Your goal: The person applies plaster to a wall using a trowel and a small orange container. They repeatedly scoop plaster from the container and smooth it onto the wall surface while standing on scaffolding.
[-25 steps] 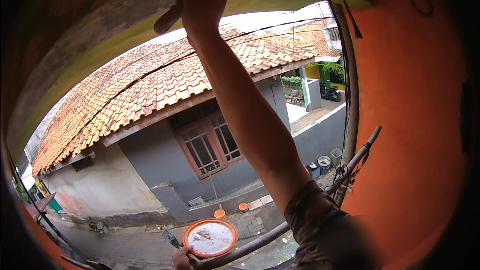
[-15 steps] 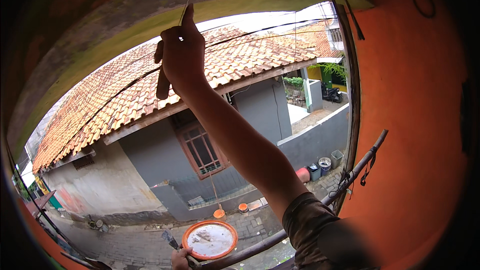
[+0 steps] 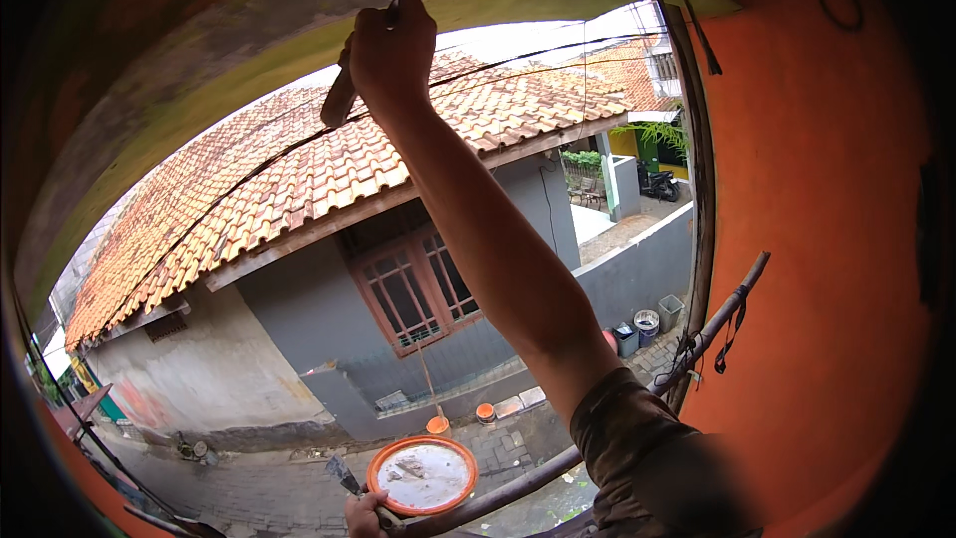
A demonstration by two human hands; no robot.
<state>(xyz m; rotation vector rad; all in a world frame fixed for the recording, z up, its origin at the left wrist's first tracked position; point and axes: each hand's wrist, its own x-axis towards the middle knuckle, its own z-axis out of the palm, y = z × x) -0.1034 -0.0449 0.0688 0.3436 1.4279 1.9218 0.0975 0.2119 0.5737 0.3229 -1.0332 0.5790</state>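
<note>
My right hand (image 3: 393, 50) is raised toward the underside of the curved ceiling edge (image 3: 299, 25). It is closed round the handle of a putty knife (image 3: 340, 100), whose thin blade points up against the painted surface. Low in the view my left hand (image 3: 366, 515) is closed on a second scraper (image 3: 344, 476) with a dark flat blade. Beside that hand sits a round orange-rimmed tray (image 3: 376, 468) with whitish paste on it. Whether the left fingers also grip the tray's rim I cannot tell.
A wooden pole (image 3: 538, 486) crosses in front of me, tied to an upright post (image 3: 703, 189). An orange wall (image 3: 807, 239) stands at the right. Cables run across the opening. Below lie a paved lane (image 3: 269, 483), buckets (image 3: 647, 324) and a tiled-roof house (image 3: 289, 174).
My right hand has moved up and to the right along the ceiling edge, and the putty knife has tilted rightward. The left hand and the tray have shifted slightly.
</note>
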